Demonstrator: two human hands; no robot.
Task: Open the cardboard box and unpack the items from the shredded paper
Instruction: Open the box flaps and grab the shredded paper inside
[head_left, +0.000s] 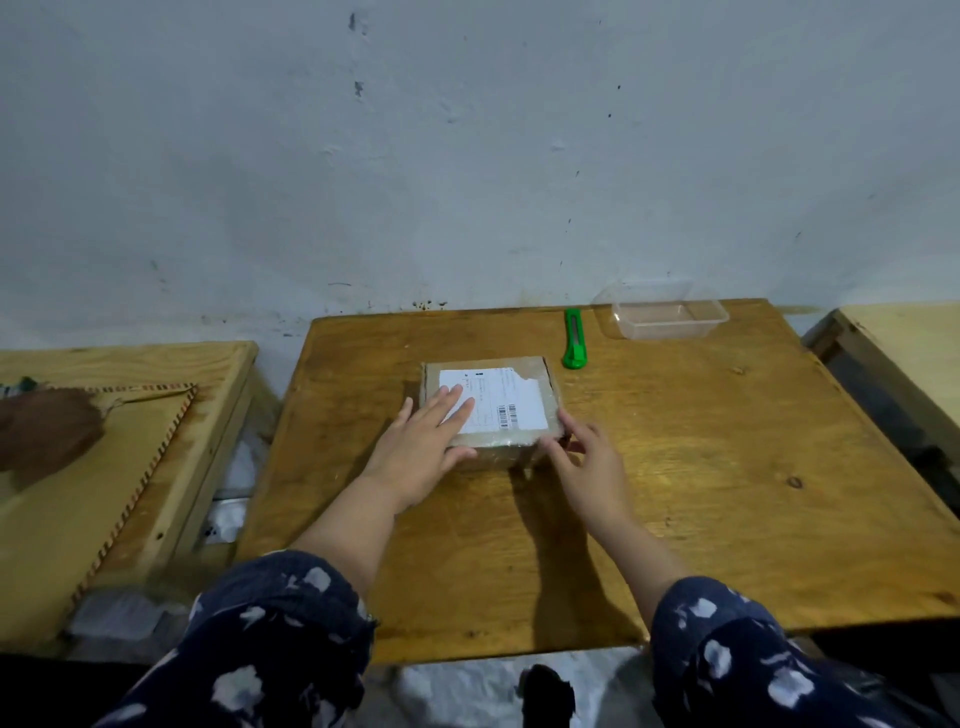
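The left hand (423, 441) lies flat with straight fingers on the small taped brown cardboard box (493, 410), mid-table on the varnished wooden table (675, 467). The right hand (584, 457) touches its near right corner, fingers loosely curved, holding nothing. The box looks light, stiff, slick-taped; best held by its sides. Its white shipping label (498, 402) carries a barcode, the print unreadable.

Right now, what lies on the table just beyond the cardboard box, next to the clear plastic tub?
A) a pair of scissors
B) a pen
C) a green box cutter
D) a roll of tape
C: a green box cutter lies on the table beyond the sealed cardboard box, left of the clear plastic tub.
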